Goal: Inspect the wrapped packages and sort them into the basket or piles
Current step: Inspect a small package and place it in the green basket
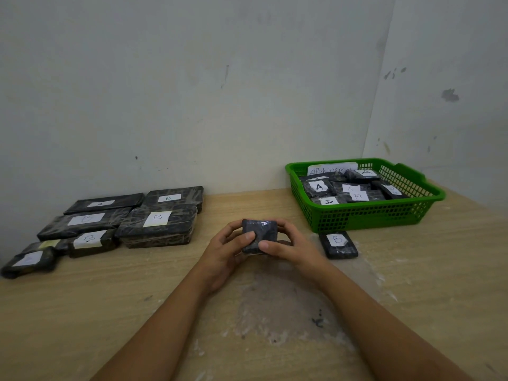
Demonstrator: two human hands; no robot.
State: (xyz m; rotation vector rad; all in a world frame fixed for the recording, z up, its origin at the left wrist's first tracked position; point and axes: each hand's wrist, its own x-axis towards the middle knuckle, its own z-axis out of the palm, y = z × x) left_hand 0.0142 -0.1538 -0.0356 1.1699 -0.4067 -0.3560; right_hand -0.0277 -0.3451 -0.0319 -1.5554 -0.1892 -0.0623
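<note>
Gripping a small dark wrapped package (257, 236) between them, the left hand (225, 251) and the right hand (286, 247) hold it just above the middle of the wooden desk (110, 312), a little nearer the far edge than the near one. The fingers of both hands are curled round its sides, with each thumb pressed on the face turned toward the camera. That face is glossy with clear wrap and shows no label.

Near the far right corner of the desk stands a green basket (365, 215) with lattice walls. A paper sign (331, 169) leans against its far wall, handwritten with what seems to read "ABNormal". Inside lie several dark wrapped packages bearing white labels, most of them marked A.

Just in front of the basket, close to its near wall, a single package marked B (338, 244) lies flat on the desk, a short way to the right of the right hand.

Along the left edge, running toward the far edge, sits a pile of larger packages (110, 224), dark and wrapped alike, packed closely together. Their white labels mostly read B, and one at the back reads A. The nearest label is too blurred to read.
</note>
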